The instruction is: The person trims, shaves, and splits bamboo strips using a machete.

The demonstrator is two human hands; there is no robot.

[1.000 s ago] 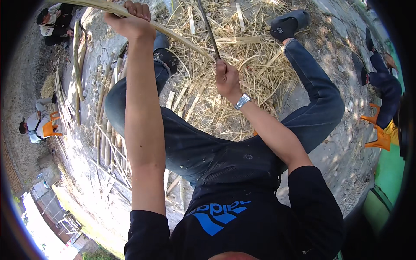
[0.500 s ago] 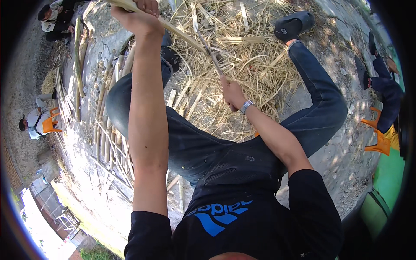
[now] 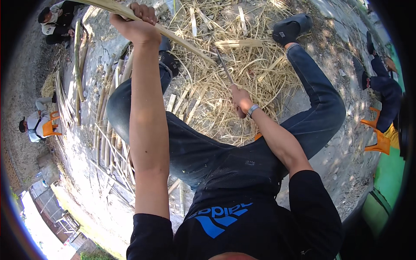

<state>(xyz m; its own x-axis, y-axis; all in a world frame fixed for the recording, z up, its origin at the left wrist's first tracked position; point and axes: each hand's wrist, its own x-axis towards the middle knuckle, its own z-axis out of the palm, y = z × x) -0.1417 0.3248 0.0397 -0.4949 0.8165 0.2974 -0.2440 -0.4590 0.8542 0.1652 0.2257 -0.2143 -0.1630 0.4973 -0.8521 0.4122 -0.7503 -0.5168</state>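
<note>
My left hand (image 3: 138, 27), arm stretched far forward, is closed around a long pale bamboo strip (image 3: 186, 44). The strip slants from the upper left down to the right, its lower end over a heap of shavings (image 3: 255, 73). My right hand (image 3: 242, 99), with a metal watch at the wrist, grips a knife (image 3: 225, 68) by its handle between my spread knees. The narrow blade points forward and slightly left, close to the strip's lower end. I cannot tell whether blade and strip touch.
Bamboo poles (image 3: 104, 125) lie on the ground to my left, with thin strips (image 3: 65, 102) farther out. A person on an orange chair (image 3: 51, 125) sits at far left, another person (image 3: 60, 24) at upper left. On the right, a person sits by an orange chair (image 3: 378, 141).
The knife and my right hand have moved slightly right and back toward me, and the blade no longer crosses the strip. My left hand has shifted slightly left with the strip.
</note>
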